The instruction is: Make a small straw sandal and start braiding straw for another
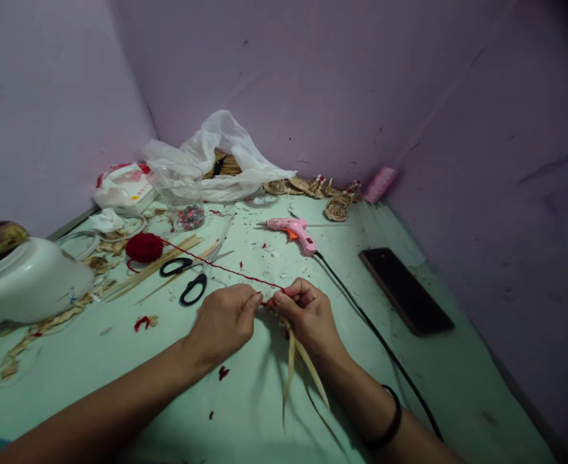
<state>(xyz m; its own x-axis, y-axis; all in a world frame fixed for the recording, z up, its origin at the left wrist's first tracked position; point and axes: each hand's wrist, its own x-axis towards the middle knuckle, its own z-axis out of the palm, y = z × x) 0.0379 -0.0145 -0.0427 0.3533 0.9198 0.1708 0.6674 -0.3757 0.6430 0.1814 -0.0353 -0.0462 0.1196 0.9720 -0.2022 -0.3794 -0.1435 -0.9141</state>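
Observation:
My left hand (227, 320) is closed in a pinch just left of my right hand (309, 317), above the table. Between the fingertips lies a short bundle wound with red yarn (226, 268); its detail is mostly hidden. Both hands grip this bundle. Pale dried leaf strips (292, 364) hang down from under my right hand. The yarn runs taut from my right fingertips back to a red yarn ball (144, 247) at the left. Black-handled scissors (193, 289) lie open on the table beyond my left hand.
A pink glue gun (291, 231) lies past my hands, its black cord (375, 332) running right of my right arm. A phone (406, 291) lies at the right. Leftward are a white jug (33, 280), a clear cup of beads (189, 209) and a plastic bag (230, 138).

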